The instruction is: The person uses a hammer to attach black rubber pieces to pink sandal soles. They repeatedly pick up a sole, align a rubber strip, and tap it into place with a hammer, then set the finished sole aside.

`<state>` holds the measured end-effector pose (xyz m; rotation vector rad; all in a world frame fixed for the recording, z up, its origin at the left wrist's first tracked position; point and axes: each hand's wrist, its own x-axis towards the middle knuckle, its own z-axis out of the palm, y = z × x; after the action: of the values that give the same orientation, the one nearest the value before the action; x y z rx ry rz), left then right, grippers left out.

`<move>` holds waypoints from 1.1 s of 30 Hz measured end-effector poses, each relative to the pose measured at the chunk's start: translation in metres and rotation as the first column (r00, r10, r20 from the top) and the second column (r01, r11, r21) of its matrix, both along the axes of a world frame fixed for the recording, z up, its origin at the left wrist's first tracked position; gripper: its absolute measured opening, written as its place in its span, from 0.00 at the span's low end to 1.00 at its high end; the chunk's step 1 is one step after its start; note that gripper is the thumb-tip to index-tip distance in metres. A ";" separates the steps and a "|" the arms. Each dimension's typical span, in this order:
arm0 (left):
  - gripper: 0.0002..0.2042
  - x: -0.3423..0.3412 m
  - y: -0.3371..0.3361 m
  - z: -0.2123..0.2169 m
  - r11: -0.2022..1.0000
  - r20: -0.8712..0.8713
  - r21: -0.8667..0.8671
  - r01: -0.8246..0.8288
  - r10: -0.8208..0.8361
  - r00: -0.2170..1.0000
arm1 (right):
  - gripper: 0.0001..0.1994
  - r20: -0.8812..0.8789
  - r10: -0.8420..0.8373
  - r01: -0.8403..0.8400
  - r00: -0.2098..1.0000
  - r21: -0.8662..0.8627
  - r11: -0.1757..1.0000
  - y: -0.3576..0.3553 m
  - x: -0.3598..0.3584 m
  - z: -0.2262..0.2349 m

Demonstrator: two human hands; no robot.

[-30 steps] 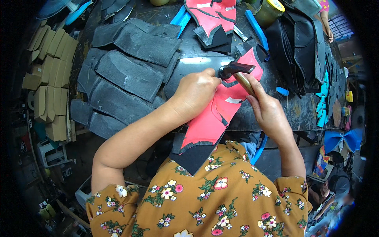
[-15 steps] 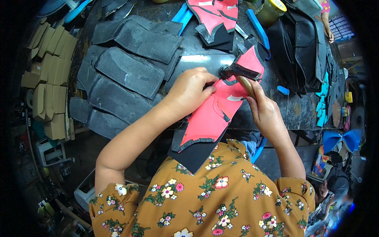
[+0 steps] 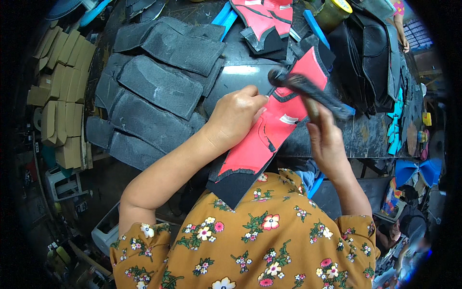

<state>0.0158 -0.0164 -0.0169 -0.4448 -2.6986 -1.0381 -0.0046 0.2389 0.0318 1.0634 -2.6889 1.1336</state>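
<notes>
A black-headed hammer (image 3: 313,89) with a wooden handle is gripped in my right hand (image 3: 328,142), its head blurred above a pink-and-black cut piece (image 3: 255,147) that looks like a shoe upper. The piece lies slantwise across the table's near edge, its black lower end hanging toward my shirt. My left hand (image 3: 237,115) is closed at the piece's left edge, pinching it between thumb and fingers. Beneath its upper part shows a smooth dark plate (image 3: 240,79).
Stacked dark grey padded pieces (image 3: 159,86) cover the table's left side. Similar pink pieces (image 3: 267,19) lie at the far side. A black bag-like bundle (image 3: 365,62), a yellow-lidded jar (image 3: 337,12) and teal scraps (image 3: 395,123) are at right; cardboard boxes (image 3: 62,91) stand left.
The hammer has lifted and swung slightly right, its head turning and blurring. My right hand has shifted a little right and down. My left hand stays almost where it was on the piece.
</notes>
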 end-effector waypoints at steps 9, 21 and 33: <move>0.14 0.017 -0.008 0.018 0.983 0.304 0.168 -0.078 0.024 0.952 | 0.29 0.134 -0.065 0.024 0.989 0.288 0.957 0.004 0.004 -0.004; 0.13 0.031 0.003 0.004 0.993 0.099 0.098 -0.063 0.053 0.994 | 0.29 0.079 0.008 -0.024 0.997 0.205 0.978 0.004 0.013 0.001; 0.12 -0.019 0.032 -0.010 0.955 -0.007 0.252 -0.156 0.163 0.987 | 0.30 0.049 -0.150 0.146 0.987 0.085 0.986 0.013 -0.004 -0.001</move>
<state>-0.0034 0.0158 -0.0265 -0.1894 -2.4836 -1.2920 -0.0085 0.2522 0.0307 0.8362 -2.8238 1.0524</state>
